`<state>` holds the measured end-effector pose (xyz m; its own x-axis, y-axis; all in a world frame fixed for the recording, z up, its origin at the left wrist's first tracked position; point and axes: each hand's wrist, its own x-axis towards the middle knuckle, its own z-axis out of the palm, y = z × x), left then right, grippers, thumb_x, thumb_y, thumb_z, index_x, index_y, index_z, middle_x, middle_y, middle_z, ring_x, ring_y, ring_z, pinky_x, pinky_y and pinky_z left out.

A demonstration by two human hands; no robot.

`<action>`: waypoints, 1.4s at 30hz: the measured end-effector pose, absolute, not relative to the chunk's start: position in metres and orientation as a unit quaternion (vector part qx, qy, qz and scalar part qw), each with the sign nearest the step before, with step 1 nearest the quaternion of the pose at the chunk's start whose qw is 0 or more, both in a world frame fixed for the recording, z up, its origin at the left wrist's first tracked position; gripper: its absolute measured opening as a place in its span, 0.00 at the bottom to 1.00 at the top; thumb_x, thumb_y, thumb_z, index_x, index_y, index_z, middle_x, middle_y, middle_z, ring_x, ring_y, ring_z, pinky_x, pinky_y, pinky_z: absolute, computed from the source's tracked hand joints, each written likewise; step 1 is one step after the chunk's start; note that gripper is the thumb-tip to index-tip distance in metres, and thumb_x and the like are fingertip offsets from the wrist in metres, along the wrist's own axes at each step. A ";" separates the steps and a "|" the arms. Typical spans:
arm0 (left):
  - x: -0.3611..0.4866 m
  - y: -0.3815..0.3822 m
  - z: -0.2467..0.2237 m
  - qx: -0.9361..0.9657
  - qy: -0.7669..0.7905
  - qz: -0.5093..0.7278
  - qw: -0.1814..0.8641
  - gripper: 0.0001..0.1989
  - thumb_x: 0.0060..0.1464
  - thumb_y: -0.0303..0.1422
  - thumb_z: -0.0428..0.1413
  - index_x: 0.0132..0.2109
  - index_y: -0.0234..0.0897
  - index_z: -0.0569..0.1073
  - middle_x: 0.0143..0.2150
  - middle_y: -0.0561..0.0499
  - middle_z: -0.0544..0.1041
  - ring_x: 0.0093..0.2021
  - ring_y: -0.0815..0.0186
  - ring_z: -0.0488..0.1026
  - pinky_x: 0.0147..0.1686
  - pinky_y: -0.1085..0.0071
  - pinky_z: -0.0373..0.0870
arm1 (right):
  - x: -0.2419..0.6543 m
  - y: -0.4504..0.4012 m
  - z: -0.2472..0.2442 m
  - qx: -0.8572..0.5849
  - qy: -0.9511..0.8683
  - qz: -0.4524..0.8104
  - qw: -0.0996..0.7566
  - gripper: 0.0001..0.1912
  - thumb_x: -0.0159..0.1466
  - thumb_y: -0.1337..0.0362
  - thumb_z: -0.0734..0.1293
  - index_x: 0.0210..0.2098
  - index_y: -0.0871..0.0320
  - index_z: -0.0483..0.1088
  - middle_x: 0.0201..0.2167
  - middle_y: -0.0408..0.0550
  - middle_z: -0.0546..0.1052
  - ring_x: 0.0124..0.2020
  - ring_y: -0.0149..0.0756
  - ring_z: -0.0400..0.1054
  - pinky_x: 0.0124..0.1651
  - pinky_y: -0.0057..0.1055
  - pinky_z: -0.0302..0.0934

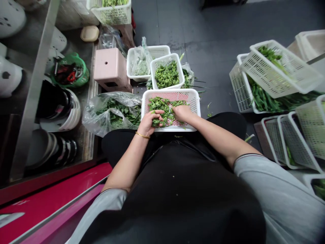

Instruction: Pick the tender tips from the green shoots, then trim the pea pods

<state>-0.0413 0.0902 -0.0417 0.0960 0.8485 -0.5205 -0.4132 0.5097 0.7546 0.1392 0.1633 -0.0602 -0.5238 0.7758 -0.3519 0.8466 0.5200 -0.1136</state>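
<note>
A white perforated basket [196,108] rests in front of my lap, with leafy green vegetables [162,105] heaped in its left and middle parts. My left hand [152,121], with a gold bracelet at the wrist, is at the basket's left side, its fingers curled around some greens. On the right, my right hand [181,112] reaches into the basket with its fingers pressed down among the greens; its fingertips are hidden. Just beyond stands a smaller white basket [182,76] of similar greens. A clear plastic bag of leaves [114,112] lies to the left.
A pink stool [110,66] stands at the left beside a metal shelf [38,67] with bowls and a green basket [85,76]. Another white basket [162,51] holds a plastic bag. Stacked white baskets [284,78] with greens stand at the right.
</note>
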 end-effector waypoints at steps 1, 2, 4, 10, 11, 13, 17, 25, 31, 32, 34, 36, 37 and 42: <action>-0.041 0.091 -0.044 0.214 0.501 0.442 0.712 0.12 0.41 0.27 0.58 0.37 0.30 0.73 0.18 0.56 0.67 0.19 0.72 0.65 0.18 0.76 0.63 | 0.134 0.169 -0.067 0.473 0.859 -0.142 0.136 0.16 0.64 0.67 0.58 0.45 0.66 0.72 0.39 0.63 0.78 0.38 0.47 0.71 0.34 0.34 0.56; -0.040 0.091 -0.047 0.213 0.503 0.440 0.713 0.11 0.41 0.27 0.59 0.36 0.31 0.73 0.17 0.58 0.64 0.17 0.74 0.63 0.16 0.77 0.60 | 0.131 0.173 -0.071 0.479 0.855 -0.147 0.133 0.16 0.63 0.67 0.58 0.45 0.67 0.72 0.39 0.63 0.77 0.39 0.47 0.71 0.35 0.34 0.56; -0.036 0.090 -0.051 0.212 0.517 0.438 0.704 0.12 0.41 0.30 0.61 0.36 0.31 0.72 0.16 0.60 0.61 0.15 0.75 0.59 0.14 0.78 0.55 | 0.131 0.175 -0.068 0.496 0.847 -0.160 0.104 0.15 0.63 0.65 0.59 0.43 0.65 0.73 0.39 0.62 0.77 0.39 0.46 0.71 0.36 0.33 0.56; -0.015 0.098 -0.057 0.232 0.513 0.497 0.660 0.17 0.42 0.38 0.65 0.37 0.35 0.71 0.23 0.57 0.69 0.18 0.76 0.63 0.16 0.77 0.58 | 0.138 0.162 -0.032 0.443 0.850 -0.281 -0.038 0.14 0.62 0.56 0.63 0.37 0.61 0.74 0.31 0.50 0.77 0.32 0.35 0.68 0.35 0.29 0.54; -0.014 0.100 -0.058 0.232 0.510 0.513 0.651 0.16 0.42 0.37 0.65 0.34 0.35 0.70 0.22 0.57 0.68 0.18 0.76 0.63 0.17 0.77 0.59 | 0.139 0.161 -0.030 0.434 0.845 -0.310 -0.049 0.14 0.62 0.56 0.63 0.36 0.61 0.74 0.30 0.49 0.76 0.31 0.33 0.67 0.34 0.28 0.54; -0.015 0.103 -0.061 0.217 0.506 0.530 0.645 0.16 0.42 0.37 0.65 0.31 0.35 0.67 0.20 0.58 0.65 0.18 0.76 0.62 0.17 0.78 0.59 | 0.143 0.162 -0.034 0.422 0.823 -0.377 -0.050 0.15 0.62 0.56 0.65 0.37 0.62 0.73 0.27 0.47 0.75 0.27 0.30 0.65 0.32 0.27 0.54; -0.031 0.103 -0.061 0.155 0.473 0.511 0.701 0.19 0.41 0.37 0.66 0.30 0.36 0.63 0.20 0.60 0.62 0.18 0.77 0.60 0.17 0.80 0.56 | 0.158 0.173 -0.049 0.412 0.779 -0.471 -0.023 0.15 0.64 0.56 0.61 0.39 0.62 0.72 0.24 0.44 0.74 0.22 0.27 0.64 0.31 0.26 0.55; -0.068 0.083 -0.033 0.154 0.431 0.521 0.720 0.11 0.49 0.39 0.58 0.33 0.36 0.68 0.35 0.48 0.75 0.31 0.67 0.73 0.18 0.79 0.60 | 0.159 0.165 -0.059 0.454 0.845 -0.270 0.081 0.12 0.60 0.62 0.64 0.40 0.57 0.74 0.39 0.52 0.78 0.40 0.40 0.70 0.39 0.31 0.58; -0.065 0.074 -0.035 0.164 0.410 0.497 0.747 0.16 0.43 0.37 0.63 0.39 0.36 0.71 0.30 0.51 0.74 0.26 0.71 0.71 0.18 0.79 0.62 | 0.128 0.147 -0.075 0.401 0.867 -0.235 0.181 0.13 0.57 0.67 0.64 0.41 0.61 0.73 0.39 0.57 0.77 0.38 0.41 0.70 0.34 0.29 0.56; -0.062 0.075 -0.035 0.177 0.425 0.486 0.743 0.16 0.42 0.36 0.64 0.37 0.34 0.71 0.27 0.52 0.73 0.24 0.72 0.69 0.17 0.80 0.60 | 0.128 0.149 -0.070 0.402 0.867 -0.246 0.163 0.12 0.57 0.68 0.63 0.39 0.61 0.73 0.37 0.56 0.77 0.37 0.39 0.70 0.34 0.28 0.55; -0.054 0.076 -0.035 0.214 0.471 0.455 0.725 0.17 0.41 0.36 0.66 0.37 0.33 0.71 0.26 0.53 0.72 0.22 0.73 0.68 0.15 0.81 0.57 | 0.132 0.154 -0.054 0.400 0.860 -0.299 0.106 0.10 0.55 0.68 0.64 0.37 0.61 0.72 0.35 0.51 0.77 0.35 0.36 0.69 0.34 0.27 0.55; -0.042 0.078 -0.034 0.257 0.508 0.426 0.703 0.19 0.41 0.37 0.66 0.39 0.33 0.71 0.27 0.52 0.73 0.22 0.73 0.69 0.14 0.80 0.58 | 0.135 0.153 -0.032 0.395 0.851 -0.344 0.034 0.09 0.55 0.67 0.64 0.36 0.61 0.71 0.34 0.49 0.77 0.33 0.33 0.68 0.34 0.26 0.55; -0.036 0.079 -0.034 0.278 0.516 0.424 0.690 0.20 0.41 0.38 0.66 0.39 0.33 0.71 0.26 0.52 0.73 0.22 0.72 0.69 0.14 0.80 0.58 | 0.136 0.151 -0.021 0.396 0.849 -0.348 0.000 0.08 0.56 0.66 0.64 0.35 0.61 0.70 0.33 0.49 0.76 0.32 0.33 0.67 0.33 0.26 0.54; -0.021 0.081 -0.033 0.318 0.506 0.491 0.634 0.18 0.42 0.40 0.65 0.34 0.33 0.69 0.23 0.55 0.70 0.21 0.73 0.67 0.15 0.80 0.59 | 0.134 0.127 0.001 0.434 0.799 -0.395 -0.135 0.09 0.59 0.66 0.64 0.40 0.61 0.67 0.26 0.44 0.74 0.26 0.31 0.66 0.30 0.26 0.54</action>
<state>-0.0210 0.0809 -0.0334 0.0054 0.9445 -0.3284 -0.3003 0.3148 0.9004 0.1336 0.1270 0.0007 -0.5872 0.7995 -0.1262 0.5859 0.3123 -0.7478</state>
